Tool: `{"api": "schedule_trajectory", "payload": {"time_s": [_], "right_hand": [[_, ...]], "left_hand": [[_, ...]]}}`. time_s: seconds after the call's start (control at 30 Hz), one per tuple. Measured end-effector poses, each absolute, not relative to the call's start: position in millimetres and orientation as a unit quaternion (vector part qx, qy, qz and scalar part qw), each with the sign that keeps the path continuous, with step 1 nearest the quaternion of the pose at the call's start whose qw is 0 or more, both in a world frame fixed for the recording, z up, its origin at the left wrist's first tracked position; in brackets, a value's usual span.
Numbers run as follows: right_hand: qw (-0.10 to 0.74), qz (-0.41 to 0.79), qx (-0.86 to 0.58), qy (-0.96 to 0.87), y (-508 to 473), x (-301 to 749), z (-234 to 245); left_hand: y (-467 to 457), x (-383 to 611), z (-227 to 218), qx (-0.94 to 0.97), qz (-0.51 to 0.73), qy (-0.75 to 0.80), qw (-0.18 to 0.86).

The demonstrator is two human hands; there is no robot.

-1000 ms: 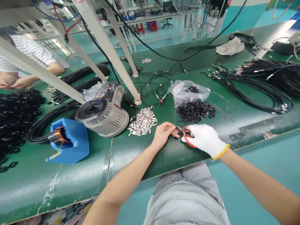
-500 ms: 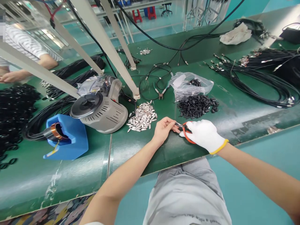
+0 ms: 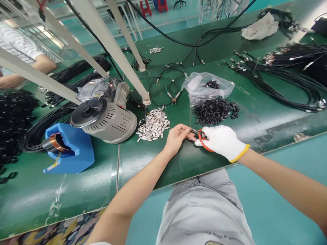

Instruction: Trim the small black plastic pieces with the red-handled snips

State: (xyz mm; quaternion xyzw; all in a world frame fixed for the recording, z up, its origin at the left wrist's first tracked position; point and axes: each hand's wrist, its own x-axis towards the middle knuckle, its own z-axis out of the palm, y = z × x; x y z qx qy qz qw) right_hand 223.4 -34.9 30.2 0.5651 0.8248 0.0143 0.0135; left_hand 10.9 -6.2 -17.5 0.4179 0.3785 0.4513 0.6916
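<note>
Two hands meet over the near edge of a green tabletop (image 3: 143, 166), the left hand (image 3: 176, 136) bare and the right hand (image 3: 222, 142) in a white knit glove with a yellow cuff. The right fingers are closed around a pair of orange-handled scissors (image 3: 203, 139), whose short metal blades point left toward the bare fingertips. The left fingers are pinched narrowly around a small dark piece (image 3: 192, 130), too small to make out clearly, and it lies right at the scissor blades.

Just left of the left fingers sits a heap of small silver metal parts (image 3: 153, 125). Ahead of the fingers are a pile of little black pieces (image 3: 215, 111) and a clear plastic bag (image 3: 205, 87), with green-handled pliers (image 3: 173, 97) on loose black cable (image 3: 158, 92). Further left stand a gray round machine (image 3: 107, 119) and a blue holder (image 3: 67, 149) with a roll of amber tape (image 3: 55, 143). Long coils of black cable (image 3: 281, 85) lie to the far right. At upper left, beyond white metal posts (image 3: 109, 44), a co-worker's arm (image 3: 22, 76) reaches across.
</note>
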Motion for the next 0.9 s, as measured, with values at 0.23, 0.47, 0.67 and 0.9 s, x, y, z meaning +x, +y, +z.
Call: {"api": "schedule_trajectory", "payload": {"time_s": [0.23,0.47,0.67,0.9], "right_hand": [[0.014,0.02,0.551,0.834,-35.3,225.4,33.3],[0.018,0.028,0.541,0.84,-33.0,224.4,30.1],[0.025,0.065,0.536,0.841,-33.5,222.8,18.6],[0.067,0.037,0.509,0.857,-34.4,223.3,20.7]], "left_hand": [[-4.5,9.6,-18.2,0.407,0.455,0.378,0.696],[-4.8,9.4,-18.1,0.416,0.455,0.375,0.692],[-4.1,8.9,-19.7,0.415,0.459,0.378,0.688],[-4.5,8.8,-20.2,0.413,0.462,0.382,0.686]]}}
